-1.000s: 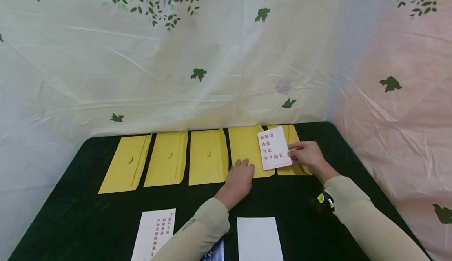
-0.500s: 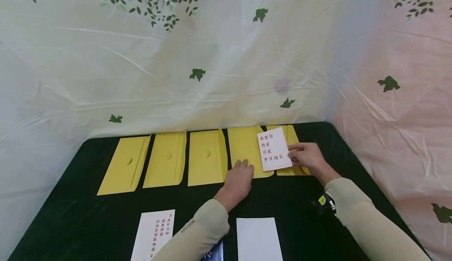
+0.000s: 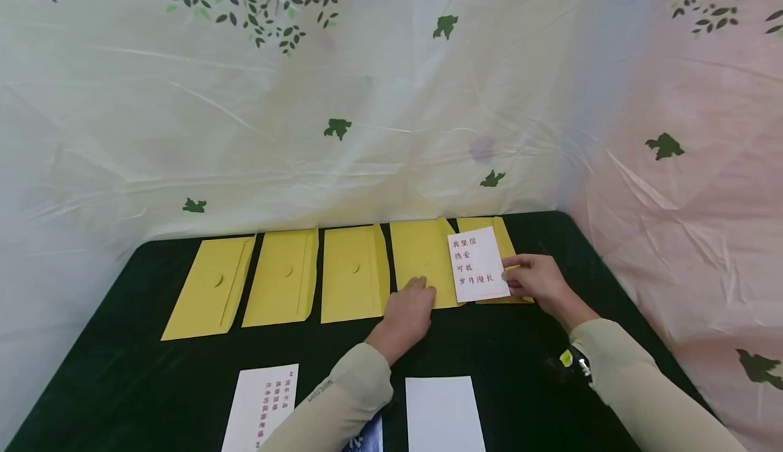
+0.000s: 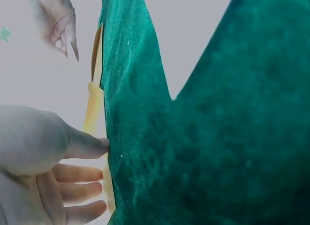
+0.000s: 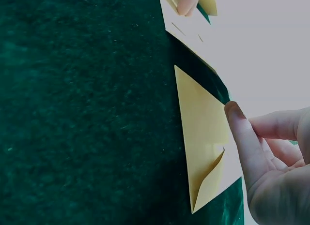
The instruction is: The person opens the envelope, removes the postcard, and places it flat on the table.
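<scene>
My right hand (image 3: 538,282) pinches a white card (image 3: 479,268) printed with red characters by its right edge. It holds the card over the rightmost yellow envelope (image 3: 509,238), overlapping the right side of the envelope beside it. In the right wrist view, the thumb (image 5: 242,138) is extended above the rightmost envelope (image 5: 201,123). My left hand (image 3: 406,316) rests its fingers on the lower left part of the second envelope from the right (image 3: 419,248), holding nothing. The left wrist view shows those fingers (image 4: 80,174) loosely extended near the envelope's edge (image 4: 94,106).
Three more yellow envelopes (image 3: 353,268) lie in the row to the left on the dark green cloth (image 3: 489,343). Nearer are a printed white sheet (image 3: 259,404), a blank white sheet (image 3: 443,414) and a blue printed item (image 3: 370,435) under the left sleeve. A patterned curtain (image 3: 391,98) stands behind.
My right hand has brought the card slightly right and nearer to me, further over the rightmost envelope. The left hand stays on its envelope; the head view has shifted a little.
</scene>
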Action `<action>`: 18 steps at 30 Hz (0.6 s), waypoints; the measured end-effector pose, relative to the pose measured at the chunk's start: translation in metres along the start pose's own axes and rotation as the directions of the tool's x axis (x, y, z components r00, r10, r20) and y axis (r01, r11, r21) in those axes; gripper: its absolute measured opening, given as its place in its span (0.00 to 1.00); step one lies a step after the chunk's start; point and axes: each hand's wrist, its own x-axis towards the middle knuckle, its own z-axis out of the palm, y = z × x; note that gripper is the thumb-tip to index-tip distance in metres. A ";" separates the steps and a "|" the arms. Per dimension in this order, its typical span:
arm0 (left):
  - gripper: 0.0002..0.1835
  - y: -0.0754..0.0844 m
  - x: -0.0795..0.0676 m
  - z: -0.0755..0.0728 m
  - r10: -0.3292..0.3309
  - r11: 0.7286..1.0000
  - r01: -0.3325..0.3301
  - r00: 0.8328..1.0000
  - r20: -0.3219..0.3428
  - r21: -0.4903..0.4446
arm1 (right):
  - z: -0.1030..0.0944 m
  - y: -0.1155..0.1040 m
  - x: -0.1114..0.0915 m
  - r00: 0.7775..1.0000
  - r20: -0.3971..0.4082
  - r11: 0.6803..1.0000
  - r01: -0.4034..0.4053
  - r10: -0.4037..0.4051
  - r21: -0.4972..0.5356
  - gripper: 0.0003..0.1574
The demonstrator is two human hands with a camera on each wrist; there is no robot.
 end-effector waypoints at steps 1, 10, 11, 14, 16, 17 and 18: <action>0.07 0.000 0.000 0.000 0.000 1.000 0.000 1.000 -0.002 0.000 | -0.001 0.001 -0.002 1.000 0.008 1.000 0.008 -0.008 0.002 0.27; 0.05 0.005 0.000 0.000 0.042 0.999 -0.043 0.995 -0.091 -0.007 | -0.011 0.016 -0.020 0.994 0.083 0.998 0.069 -0.067 -0.012 0.27; 0.06 0.005 0.000 0.000 0.048 0.999 -0.050 0.993 -0.107 -0.012 | -0.013 0.019 -0.022 0.993 0.091 0.997 0.073 -0.072 -0.009 0.27; 0.07 0.007 0.000 0.001 0.061 0.997 -0.066 0.988 -0.140 -0.029 | -0.018 0.026 -0.029 0.990 0.117 0.996 0.084 -0.084 0.005 0.27; 0.07 0.009 0.000 0.002 0.066 0.996 -0.074 0.985 -0.157 -0.045 | -0.021 0.032 -0.033 0.988 0.129 0.996 0.088 -0.089 0.008 0.28; 0.07 0.009 0.000 0.003 0.068 0.996 -0.078 0.984 -0.164 -0.051 | -0.022 0.035 -0.035 0.987 0.134 0.996 0.090 -0.091 0.013 0.28; 0.07 0.010 0.000 0.004 0.071 0.995 -0.081 0.982 -0.174 -0.055 | -0.024 0.038 -0.038 0.986 0.139 0.996 0.091 -0.092 0.016 0.28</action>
